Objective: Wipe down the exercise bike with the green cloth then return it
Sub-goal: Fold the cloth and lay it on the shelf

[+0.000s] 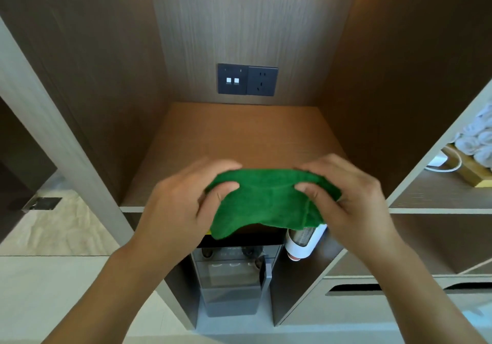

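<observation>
Pinching green cloth point(269, 200) between both grips; left hand point(183, 200) | right hand point(346, 197) | above shelf point(239, 136)

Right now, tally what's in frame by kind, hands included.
Hands: 2, left hand, right hand
Green cloth: 1
Wall plates: 2, switch plate, socket
Water dispenser: 1
Cup holder: 1
Total: 7

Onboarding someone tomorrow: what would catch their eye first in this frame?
The bright green cloth, held at centre frame over the front edge of the wooden shelf, pinched by the left hand and the right hand. Then the dark wall socket panel on the back wall of the niche, and the water dispenser below the shelf.
</observation>
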